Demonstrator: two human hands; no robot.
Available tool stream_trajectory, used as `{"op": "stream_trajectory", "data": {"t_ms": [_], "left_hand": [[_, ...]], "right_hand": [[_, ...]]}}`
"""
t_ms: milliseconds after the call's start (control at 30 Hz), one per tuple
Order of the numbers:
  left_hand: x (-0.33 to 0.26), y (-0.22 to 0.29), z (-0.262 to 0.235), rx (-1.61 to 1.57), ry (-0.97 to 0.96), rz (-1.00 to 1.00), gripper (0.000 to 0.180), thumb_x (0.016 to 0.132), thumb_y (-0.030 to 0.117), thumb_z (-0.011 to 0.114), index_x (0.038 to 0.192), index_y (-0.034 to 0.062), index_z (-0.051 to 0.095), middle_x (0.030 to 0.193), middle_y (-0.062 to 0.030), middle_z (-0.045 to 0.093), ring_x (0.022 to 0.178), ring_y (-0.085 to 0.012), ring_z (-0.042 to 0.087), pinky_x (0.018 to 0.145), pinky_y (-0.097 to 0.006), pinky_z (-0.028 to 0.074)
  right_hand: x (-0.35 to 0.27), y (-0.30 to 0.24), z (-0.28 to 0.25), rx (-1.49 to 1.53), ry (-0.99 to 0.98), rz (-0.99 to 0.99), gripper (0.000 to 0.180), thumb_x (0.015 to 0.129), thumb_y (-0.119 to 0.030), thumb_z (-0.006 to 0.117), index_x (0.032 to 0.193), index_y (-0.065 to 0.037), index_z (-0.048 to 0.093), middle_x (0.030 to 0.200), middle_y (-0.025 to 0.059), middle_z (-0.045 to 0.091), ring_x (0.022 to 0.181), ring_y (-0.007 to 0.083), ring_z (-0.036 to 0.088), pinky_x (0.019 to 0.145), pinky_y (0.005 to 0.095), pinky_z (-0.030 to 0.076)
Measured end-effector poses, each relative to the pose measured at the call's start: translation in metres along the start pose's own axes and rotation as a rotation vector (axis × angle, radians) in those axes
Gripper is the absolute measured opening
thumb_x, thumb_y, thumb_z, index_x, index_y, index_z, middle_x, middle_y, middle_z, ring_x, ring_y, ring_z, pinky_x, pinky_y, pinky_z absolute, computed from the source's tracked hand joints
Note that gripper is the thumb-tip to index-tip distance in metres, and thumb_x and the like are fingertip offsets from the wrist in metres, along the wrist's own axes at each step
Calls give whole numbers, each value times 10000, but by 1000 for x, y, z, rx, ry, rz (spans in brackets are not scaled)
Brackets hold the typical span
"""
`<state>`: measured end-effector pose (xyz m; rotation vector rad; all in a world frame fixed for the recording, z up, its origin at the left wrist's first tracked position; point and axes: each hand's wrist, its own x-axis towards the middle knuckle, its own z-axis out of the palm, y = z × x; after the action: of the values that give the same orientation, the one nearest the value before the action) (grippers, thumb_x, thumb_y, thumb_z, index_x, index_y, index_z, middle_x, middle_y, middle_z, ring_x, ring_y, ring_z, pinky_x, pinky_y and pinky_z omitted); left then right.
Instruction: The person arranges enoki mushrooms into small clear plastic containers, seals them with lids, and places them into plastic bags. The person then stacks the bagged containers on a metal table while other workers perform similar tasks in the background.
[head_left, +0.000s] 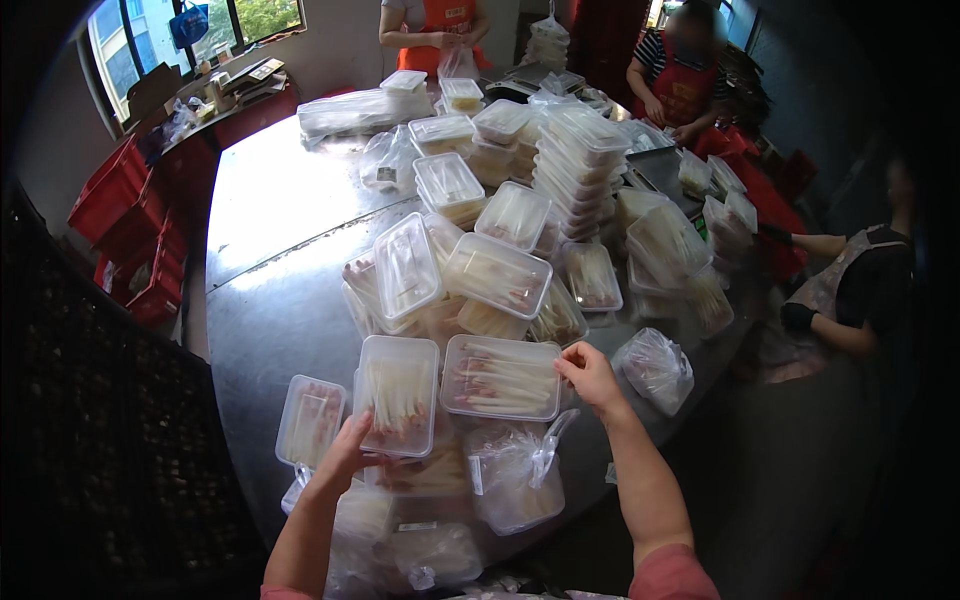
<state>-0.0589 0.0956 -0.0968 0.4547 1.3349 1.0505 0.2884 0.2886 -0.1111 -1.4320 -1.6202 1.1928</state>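
Fingers of the right hand (592, 376) pinch the right rim of a clear container (498, 382) of pale sticks; those of the left hand (345, 452) spread around a neighbouring container's (397, 380) near left corner. Both containers sit at the near side of a shiny metal counter (265, 310), red crates (112, 195) far left. Pale lettering marks a far co-worker's red apron (447, 22). Both forearms angle inward.

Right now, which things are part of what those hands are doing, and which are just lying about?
Seem part of it:
left clear box, at the left hand
right clear box, at the right hand
stacked boxes beyond

Seem to be just lying about:
red crates by the wall
blue bag at the window
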Motion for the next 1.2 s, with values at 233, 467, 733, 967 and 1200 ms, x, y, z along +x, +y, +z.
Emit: {"op": "stream_trajectory", "data": {"t_ms": [233,467,733,967,1200], "left_hand": [[-7,-4,32,-147,-47,7,495,871,304,640,1242,24,468,1143,-125,567,1018,-254,596,773,-416,553],[0,-39,42,-502,-97,164,587,803,245,658,1296,16,438,1188,-135,571,1052,-284,600,846,-468,517],[-24,-32,77,-495,32,316,653,772,229,663,1313,-22,397,1202,-159,564,1088,-289,586,930,-417,483],[-18,-32,104,-471,104,374,693,737,220,658,1329,-22,391,1206,-152,564,1107,-290,573,955,-415,459],[-27,-27,106,-536,87,385,693,744,239,619,1336,-42,394,1222,-177,566,1113,-318,574,967,-428,454]], "right_hand": [[12,-6,-3,171,-128,356,499,858,-320,669,1239,-85,449,1072,82,576,940,168,567,792,316,486],[20,-13,-20,239,-566,335,724,827,-471,693,1384,-154,355,1322,98,474,1210,220,468,940,455,437],[10,2,-27,367,-578,400,641,826,-305,737,1309,-65,390,1179,80,543,1070,167,548,796,338,514],[-66,11,-42,712,-174,390,554,787,-107,764,1211,-47,412,1076,68,532,989,143,532,847,273,462],[-41,12,-97,1039,38,422,485,848,-147,674,1271,-61,453,1203,84,542,1103,239,552,940,408,473]]}}
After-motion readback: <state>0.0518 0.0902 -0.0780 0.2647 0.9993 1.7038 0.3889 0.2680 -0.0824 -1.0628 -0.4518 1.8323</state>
